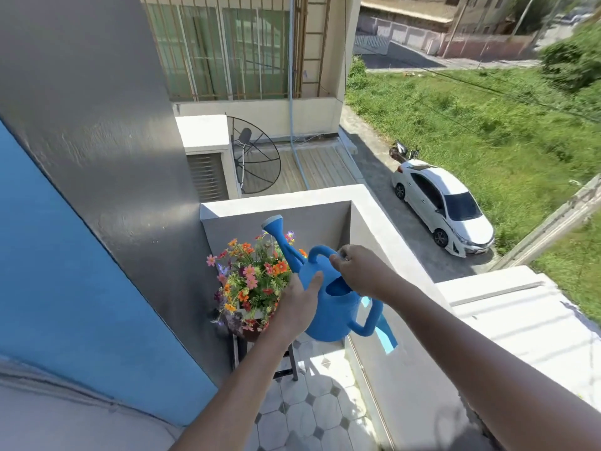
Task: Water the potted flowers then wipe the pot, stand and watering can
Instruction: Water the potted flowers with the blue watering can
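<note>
**Watering can raised beside the flowers, pour not yet begun**

The right hand (359, 271) gripped the top handle of the blue watering can (328, 304), fingers curled round it. The left hand (297, 304) lay flat against the can's side, fingers straight, steadying it. The can hung just right of the potted flowers (248, 281) on their dark stand (291, 361), its rose (272, 222) angled upward. No water showed. The watering step seemed in hand; the next move called for tipping the spout down over the blooms.
</note>
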Available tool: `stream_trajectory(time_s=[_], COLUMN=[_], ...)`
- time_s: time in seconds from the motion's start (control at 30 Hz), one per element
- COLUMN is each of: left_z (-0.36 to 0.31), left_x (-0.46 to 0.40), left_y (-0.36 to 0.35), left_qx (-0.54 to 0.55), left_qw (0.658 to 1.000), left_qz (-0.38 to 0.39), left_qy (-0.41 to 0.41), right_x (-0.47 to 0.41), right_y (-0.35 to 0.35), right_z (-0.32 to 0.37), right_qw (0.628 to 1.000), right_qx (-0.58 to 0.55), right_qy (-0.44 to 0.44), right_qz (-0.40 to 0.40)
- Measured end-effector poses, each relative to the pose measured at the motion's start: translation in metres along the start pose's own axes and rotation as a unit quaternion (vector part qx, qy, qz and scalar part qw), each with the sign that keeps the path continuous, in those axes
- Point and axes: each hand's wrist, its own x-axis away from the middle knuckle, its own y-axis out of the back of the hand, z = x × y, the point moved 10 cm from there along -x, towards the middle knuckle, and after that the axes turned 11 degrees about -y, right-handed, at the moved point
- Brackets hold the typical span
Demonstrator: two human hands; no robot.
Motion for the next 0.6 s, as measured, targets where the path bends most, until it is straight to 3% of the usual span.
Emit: stream_trajectory(time_s=[0.17, 0.37, 0.6], left_z=[-0.01, -0.015, -0.031], left_x=[-0.013, -0.042, -0.069], left_y=[-0.031, -0.097, -0.208], left_qx=[-0.021, -0.13, -0.042], left_qw=[0.999, 0.985, 0.986], left_qz=[0.035, 0.089, 0.15], left_qy=[-0.031, -0.064, -0.055], right_x=[-0.001, 0.002, -0.002], right_y=[0.013, 0.039, 0.063], right_z=[-0.045, -0.12, -0.22], right_qw=[0.994, 0.964, 0.891], right_qx=[-0.081, -0.215, -0.36], right_qy=[-0.026, -0.089, -0.185], right_qz=[-0.066, -0.125, -0.207])
